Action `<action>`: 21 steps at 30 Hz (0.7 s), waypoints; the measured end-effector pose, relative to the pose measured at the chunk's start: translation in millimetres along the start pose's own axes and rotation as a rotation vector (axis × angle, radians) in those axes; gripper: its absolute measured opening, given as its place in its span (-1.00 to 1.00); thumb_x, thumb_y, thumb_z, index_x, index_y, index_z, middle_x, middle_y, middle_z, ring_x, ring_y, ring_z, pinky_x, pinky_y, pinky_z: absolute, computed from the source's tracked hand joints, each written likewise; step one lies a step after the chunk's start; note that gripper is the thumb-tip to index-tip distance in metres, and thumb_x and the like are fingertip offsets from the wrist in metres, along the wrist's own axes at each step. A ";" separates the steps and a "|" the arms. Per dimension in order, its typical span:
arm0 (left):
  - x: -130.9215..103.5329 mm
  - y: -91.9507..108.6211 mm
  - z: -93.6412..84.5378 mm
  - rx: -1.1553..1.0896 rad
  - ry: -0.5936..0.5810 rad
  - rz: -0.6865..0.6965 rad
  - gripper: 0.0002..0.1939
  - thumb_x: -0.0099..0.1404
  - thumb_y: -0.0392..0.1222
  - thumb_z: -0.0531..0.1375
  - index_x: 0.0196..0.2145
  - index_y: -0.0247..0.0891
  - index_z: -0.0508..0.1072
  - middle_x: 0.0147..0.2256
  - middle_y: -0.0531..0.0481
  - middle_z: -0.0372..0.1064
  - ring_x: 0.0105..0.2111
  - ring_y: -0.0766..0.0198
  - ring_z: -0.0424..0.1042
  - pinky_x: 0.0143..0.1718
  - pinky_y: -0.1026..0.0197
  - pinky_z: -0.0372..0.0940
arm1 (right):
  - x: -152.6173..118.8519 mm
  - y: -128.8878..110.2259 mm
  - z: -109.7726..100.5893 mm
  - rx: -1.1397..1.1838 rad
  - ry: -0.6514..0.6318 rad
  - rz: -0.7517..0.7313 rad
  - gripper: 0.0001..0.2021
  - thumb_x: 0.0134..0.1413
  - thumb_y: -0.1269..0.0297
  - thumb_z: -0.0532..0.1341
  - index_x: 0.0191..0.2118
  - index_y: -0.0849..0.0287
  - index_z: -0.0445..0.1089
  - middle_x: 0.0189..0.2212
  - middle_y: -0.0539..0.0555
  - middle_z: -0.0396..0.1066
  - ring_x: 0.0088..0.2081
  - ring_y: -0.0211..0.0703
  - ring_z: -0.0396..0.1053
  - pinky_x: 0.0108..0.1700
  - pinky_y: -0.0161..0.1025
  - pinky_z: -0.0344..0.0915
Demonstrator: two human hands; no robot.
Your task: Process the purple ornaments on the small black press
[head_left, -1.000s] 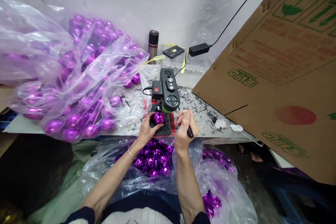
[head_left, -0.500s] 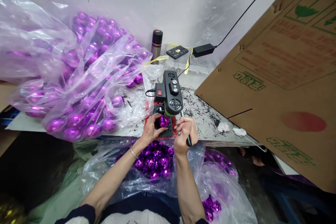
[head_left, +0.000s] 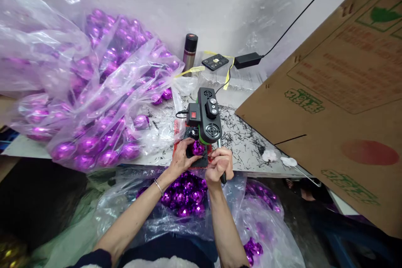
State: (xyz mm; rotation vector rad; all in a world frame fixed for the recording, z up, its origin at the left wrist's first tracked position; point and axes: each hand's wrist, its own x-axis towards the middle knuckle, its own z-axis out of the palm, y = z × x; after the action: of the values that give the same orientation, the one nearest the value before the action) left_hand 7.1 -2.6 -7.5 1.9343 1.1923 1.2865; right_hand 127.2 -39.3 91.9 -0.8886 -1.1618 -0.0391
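A pale wall (head_left: 150,0) spans the background at twelve o'clock, straight ahead of the person. In front of it the white desk (head_left: 27,148) runs from nine o'clock across to three. A printed cardboard carton (head_left: 339,104) leans in at an angle between two and three o'clock. At ten o'clock a clear plastic bag (head_left: 34,37) bulges with shiny purple balls, part of it on the desk. Another clear bag (head_left: 122,207) hangs open at six o'clock, below the desk edge, with a heap of faceted purple balls (head_left: 182,194) inside.

The black machine (head_left: 210,113) stands mid-desk, its side box bearing a red switch. From it, a dark-capped flask (head_left: 190,52) is at eleven o'clock, a black power adapter (head_left: 248,60) at one, and a flat black panel (head_left: 215,62) near twelve.

The left grip (head_left: 181,159) is curled, grasping one purple ball (head_left: 197,148) between thumb and forefinger; that ball sits at two o'clock from the palm, just under the near end of the machine. From the right grip (head_left: 219,165) the same ball lies at ten o'clock, near but apart. The right grip is clenched around a lever (head_left: 219,144), whose black end pokes out at its near side.

White tufts (head_left: 269,155) rest at four o'clock from the machine, and thin black slivers (head_left: 241,140) litter the desk around it.
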 end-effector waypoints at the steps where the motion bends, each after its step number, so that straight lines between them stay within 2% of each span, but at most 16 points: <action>1: -0.1 -0.1 0.3 0.005 0.007 0.015 -0.39 0.27 -0.04 0.56 0.16 -0.18 0.46 0.10 -0.19 0.57 0.16 -0.12 0.62 0.19 -0.15 0.51 | -1.1 0.8 0.6 -0.008 0.009 -0.007 -0.59 0.56 0.20 0.02 -0.44 0.04 0.19 -0.44 -0.03 0.24 -0.46 -0.19 0.26 -0.39 -0.14 0.25; 12: -0.1 -5.1 3.4 0.010 0.039 0.096 -0.39 0.32 0.01 0.53 0.19 -0.20 0.44 0.11 -0.23 0.58 0.15 -0.11 0.62 0.17 -0.15 0.53 | -9.6 10.8 -2.8 -0.093 -0.009 0.018 -0.58 0.57 0.16 -0.06 -0.43 0.01 0.15 -0.42 -0.04 0.19 -0.43 -0.17 0.27 -0.31 -0.09 0.32; 17: 2.4 -5.6 2.6 -0.002 0.032 0.111 -0.39 0.32 0.00 0.54 0.18 -0.20 0.43 0.11 -0.23 0.58 0.15 -0.11 0.62 0.17 -0.15 0.53 | -13.5 15.4 -2.9 -0.006 -0.025 0.030 -0.61 0.55 0.24 -0.07 -0.41 0.02 0.18 -0.40 -0.03 0.21 -0.40 -0.17 0.29 -0.32 -0.13 0.29; 21: 4.1 -6.2 2.5 -0.004 0.031 0.101 -0.40 0.31 -0.01 0.54 0.17 -0.20 0.44 0.10 -0.22 0.58 0.15 -0.12 0.62 0.18 -0.15 0.53 | -15.8 19.8 -6.0 0.018 -0.072 -0.035 -0.62 0.55 0.24 -0.04 -0.40 0.02 0.23 -0.40 -0.03 0.27 -0.37 -0.16 0.32 -0.27 -0.12 0.32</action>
State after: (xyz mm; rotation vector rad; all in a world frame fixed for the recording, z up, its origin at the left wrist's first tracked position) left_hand 7.7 4.0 -11.7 2.0013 1.1189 1.3743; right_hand 134.0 -36.2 67.0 -0.8596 -1.2435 -0.0255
